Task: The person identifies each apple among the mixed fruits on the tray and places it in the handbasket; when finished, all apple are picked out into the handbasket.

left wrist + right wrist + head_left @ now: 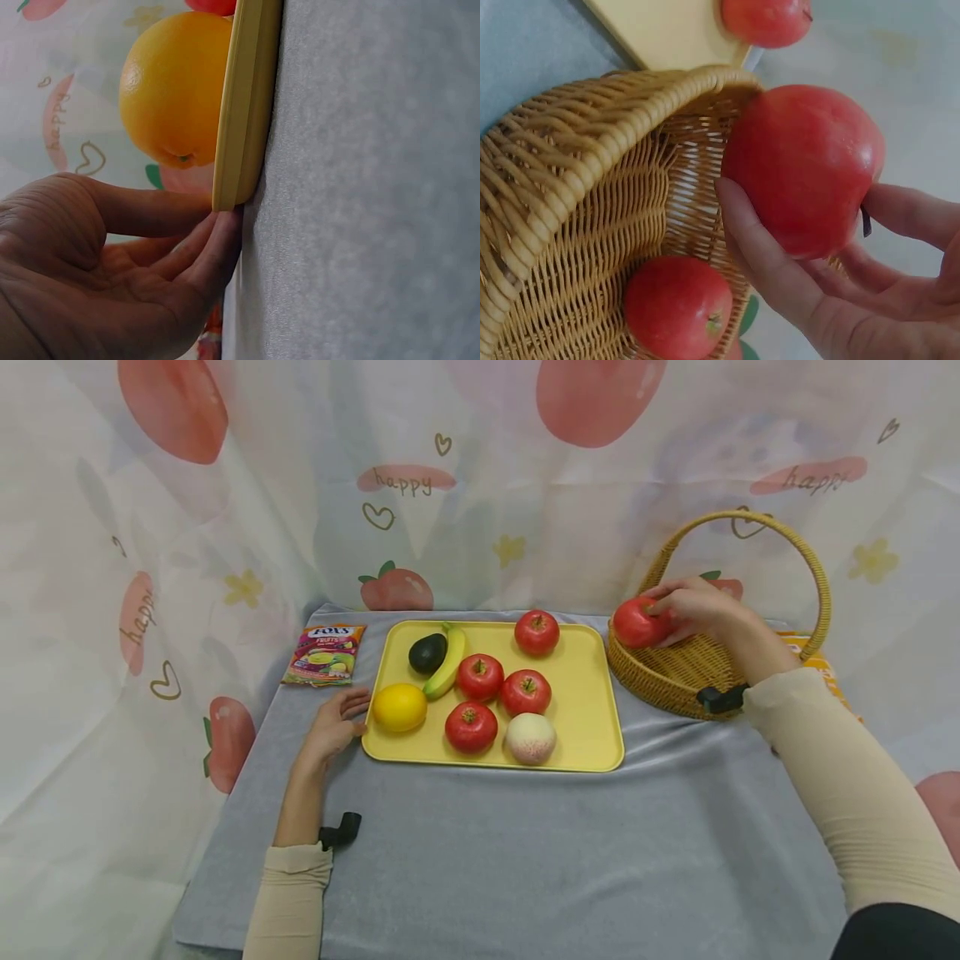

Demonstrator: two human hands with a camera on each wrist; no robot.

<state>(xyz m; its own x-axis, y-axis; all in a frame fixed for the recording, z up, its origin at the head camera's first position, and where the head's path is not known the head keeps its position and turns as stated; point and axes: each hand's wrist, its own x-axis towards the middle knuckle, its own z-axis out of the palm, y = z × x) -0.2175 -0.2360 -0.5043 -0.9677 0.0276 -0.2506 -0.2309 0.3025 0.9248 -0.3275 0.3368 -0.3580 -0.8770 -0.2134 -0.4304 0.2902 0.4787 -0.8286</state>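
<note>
In the head view my right hand [701, 610] grips a red apple [641, 622] at the left rim of a wicker basket [656, 689]. The right wrist view shows thumb and fingers round this apple [802, 169], with a second red apple [679, 306] lower inside the basket. My left hand [337, 722] touches the left edge of a yellow tray [588, 727], its fingers fairly straight. Nearest that hand on the tray sits an orange [400, 707]. The tray also bears an avocado [427, 653], a banana [448, 664], several red apples [527, 693] and a pale peach [531, 739].
A candy packet [325, 656] lies left of the tray on the grey cloth [495, 852]. The basket's tall arched handle [813, 572] rises over its opening. An orange packet [817, 668] shows partly behind the basket. A printed curtain [480, 543] hangs behind the table.
</note>
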